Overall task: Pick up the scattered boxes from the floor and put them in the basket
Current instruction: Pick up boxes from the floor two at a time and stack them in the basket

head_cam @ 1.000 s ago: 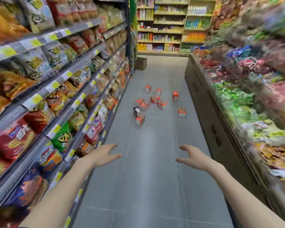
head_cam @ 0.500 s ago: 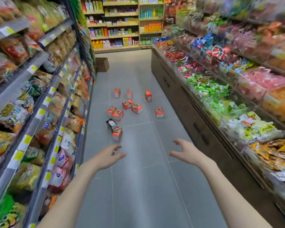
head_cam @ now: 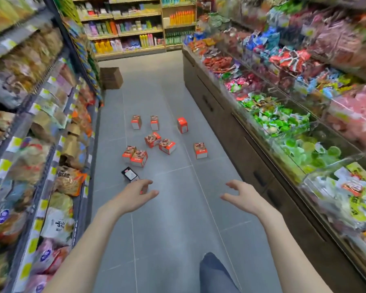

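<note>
Small red-and-white cardboard boxes (head_cam: 167, 146) lay scattered mid-aisle on smooth grey tiled floor (head_cam: 173, 229). Held left hand (head_cam: 133, 197) and right hand (head_cam: 243, 195) out ahead, fingers loosely spread, gripping nothing. Glossy black rectangular carton (head_cam: 130, 174) lay tilted just beyond left fingertips.

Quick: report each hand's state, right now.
Left hand: open, holding nothing.
Right hand: open, fingers loosely curled, holding nothing.

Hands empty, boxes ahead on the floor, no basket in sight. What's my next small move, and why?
Probably step in and lower the left hand to the black box, among the nearest; both hands are open and empty, the right hand over bare floor.
</note>
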Tool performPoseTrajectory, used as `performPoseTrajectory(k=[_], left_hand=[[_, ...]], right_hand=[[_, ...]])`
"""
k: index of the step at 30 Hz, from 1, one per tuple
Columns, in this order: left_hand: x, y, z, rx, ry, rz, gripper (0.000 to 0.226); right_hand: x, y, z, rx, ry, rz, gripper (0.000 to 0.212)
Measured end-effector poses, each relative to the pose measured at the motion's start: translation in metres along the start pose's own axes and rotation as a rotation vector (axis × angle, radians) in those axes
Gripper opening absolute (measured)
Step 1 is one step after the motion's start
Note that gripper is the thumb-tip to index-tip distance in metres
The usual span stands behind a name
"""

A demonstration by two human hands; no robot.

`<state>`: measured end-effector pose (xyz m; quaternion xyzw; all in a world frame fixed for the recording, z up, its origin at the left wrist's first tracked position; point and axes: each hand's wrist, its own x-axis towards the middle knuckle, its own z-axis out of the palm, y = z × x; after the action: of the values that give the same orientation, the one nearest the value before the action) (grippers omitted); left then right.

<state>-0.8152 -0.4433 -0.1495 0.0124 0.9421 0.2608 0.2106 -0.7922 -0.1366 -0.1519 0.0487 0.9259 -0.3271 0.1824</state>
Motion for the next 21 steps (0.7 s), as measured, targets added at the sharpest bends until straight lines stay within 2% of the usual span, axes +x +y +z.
performPoseTrajectory(k=[4, 8, 13, 21], left_hand=[[0.062, 0.006, -0.018, -0.096, 0.014, -0.061, 0.027], [0.114, 0.001, -0.045, -0.192, 0.048, -0.12, 0.037], [0.17, -0.034, -0.087, -0.198, 0.108, -0.23, 0.045], [0.279, -0.133, -0.167, -0.185, 0.132, -0.39, 0.058]], right_hand=[[0.09, -0.022, -0.03, -0.036, -0.06, -0.046, 0.057], [0.184, -0.06, -0.055, -0.126, -0.115, -0.138, 0.059], [0.295, -0.118, -0.051, -0.264, -0.213, -0.284, 0.059], [0.458, -0.228, -0.011, -0.394, -0.361, -0.395, 0.067]])
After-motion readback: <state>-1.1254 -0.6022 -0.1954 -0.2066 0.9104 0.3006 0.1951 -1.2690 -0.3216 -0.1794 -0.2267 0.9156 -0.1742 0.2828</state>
